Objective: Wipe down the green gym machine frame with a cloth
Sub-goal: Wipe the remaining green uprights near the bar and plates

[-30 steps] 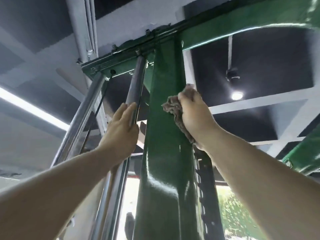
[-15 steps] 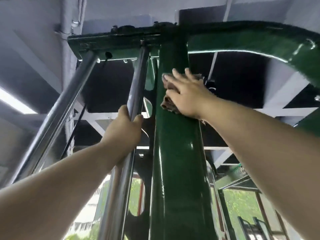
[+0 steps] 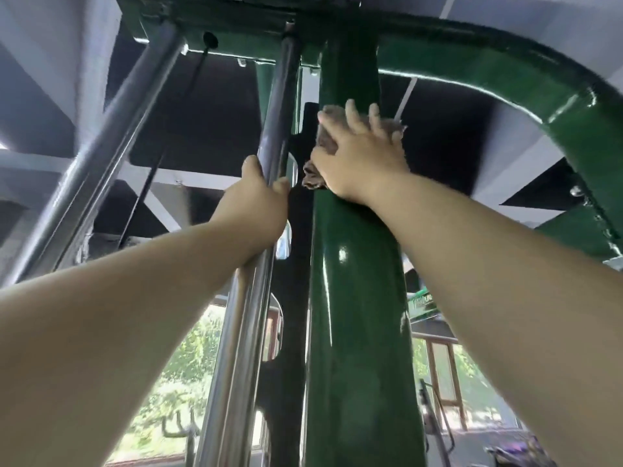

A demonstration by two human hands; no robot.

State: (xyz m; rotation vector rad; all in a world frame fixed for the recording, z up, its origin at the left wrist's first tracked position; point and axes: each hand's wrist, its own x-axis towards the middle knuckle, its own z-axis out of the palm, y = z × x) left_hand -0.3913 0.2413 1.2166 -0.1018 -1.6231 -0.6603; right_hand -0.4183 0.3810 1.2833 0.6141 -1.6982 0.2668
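- Since the earlier frames, right hand [image 3: 359, 160] and cloth [image 3: 325, 144] have gone up the green upright post [image 3: 357, 298], from mid-post at first to close under the top crossbeam [image 3: 236, 32]; fingers went from bunched round the cloth to spread flat over it.
- Camera tilted further up too: crossbeam now at top edge of view, more window at the bottom.
- Left hand [image 3: 256, 205] stays on the same chrome guide rod [image 3: 242, 315], about the same spot.
- Right hand now: palm and straight, splayed fingers [image 3: 352, 117] press the cloth flat against the front of the post. No curl round it, so an open, pressing hand.
- Cloth: brownish-grey, crumpled, sandwiched between right palm and post. Bits stick out left of the hand, above the fingers and at the post's right edge; lower left corner hangs off near the wrist.
- Left hand now: wrapped round the chrome guide rod, thumb on the right side of the rod, fingers curled round the far side. Firm grip on the rod.
- Green frame: glossy upright post runs up centre, meets the crossbeam at top; curved green arm [image 3: 539, 89] sweeps from the top out to the right and down.
- Second chrome rod [image 3: 101, 156] slants up on the left to the same crossbeam; thin dark cable [image 3: 158, 156] runs between the two rods up to a hole in the beam.
- Black plates [image 3: 290, 332] sit between guide rod and post.
- Background: grey and dark ceiling panels above, windows with green foliage [image 3: 175, 382] below, blurry equipment lower right, can't tell what.
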